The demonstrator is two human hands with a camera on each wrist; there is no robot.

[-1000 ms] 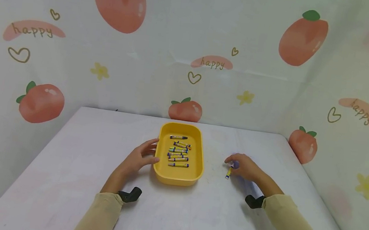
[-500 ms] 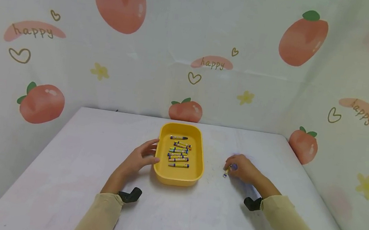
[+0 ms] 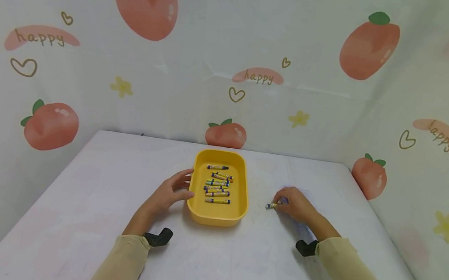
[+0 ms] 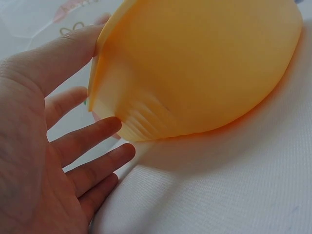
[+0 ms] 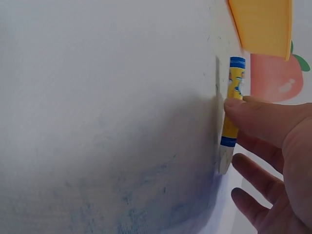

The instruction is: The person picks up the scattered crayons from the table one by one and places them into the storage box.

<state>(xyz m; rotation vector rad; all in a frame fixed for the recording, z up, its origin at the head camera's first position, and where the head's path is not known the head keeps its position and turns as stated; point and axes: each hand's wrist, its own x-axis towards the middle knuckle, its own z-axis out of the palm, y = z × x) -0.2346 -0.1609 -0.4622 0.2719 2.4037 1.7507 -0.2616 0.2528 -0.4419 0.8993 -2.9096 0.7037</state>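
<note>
My right hand [image 3: 298, 205] pinches a white-tipped crayon [image 5: 231, 124] in a yellow wrapper with blue bands, thumb across its middle. The crayon lies close over the white table to the right of the yellow tray [image 3: 215, 219]. In the right wrist view its blue end points toward the tray, and the other fingers [image 5: 256, 175] spread loosely beside its tip. My left hand [image 3: 166, 194] touches the tray's left side with fairly straight fingers, thumb and fingertips at the rim and outer wall. Inside the tray several crayons [image 3: 217, 200] lie crosswise in a loose column.
Blue-purple scribble marks [image 5: 126, 195] stain the table cloth [image 3: 89, 198] under the right hand. A white curtain with printed fruit [image 3: 225, 134] and "happy" lettering closes off the back and sides. Black wrist mounts [image 3: 158, 237] sit at both cuffs.
My right hand has closed its fingers on the crayon and turned it, its blue end swinging left toward the tray. The left hand and the tray have stayed put.
</note>
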